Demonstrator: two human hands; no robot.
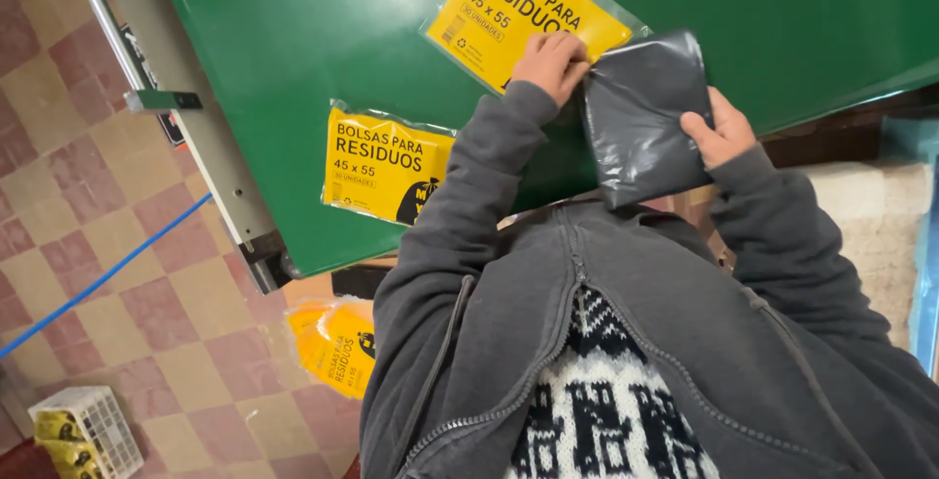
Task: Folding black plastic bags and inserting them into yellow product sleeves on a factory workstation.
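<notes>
Head view, looking down over a grey zip hoodie and a black-and-white knit beneath it.

Green table (293, 39) fills the upper frame. A folded stack of dark grey plastic bags (641, 117) sits at the near edge of the table, partly overhanging toward the body.

Left hand (551, 63): fingers curled, clamped on the upper left corner of the grey stack, just where it overlaps a yellow packet (518, 11) in clear wrap lying on the table. Whether the hand also pinches that packet, cannot tell.

Right hand (722, 132): holds the right edge of the stack, thumb on top, remaining fingers hidden behind it.

A second yellow packet (381, 164) lies flat on the table, to the left of the left sleeve, apart from both hands.

Floor: pink and cream checked tiles. A crumpled yellow packet (335, 342) lies on them below the table edge. White crate (93, 425) with yellow contents at lower left. Blue line (103, 278) runs diagonally across the tiles.
</notes>
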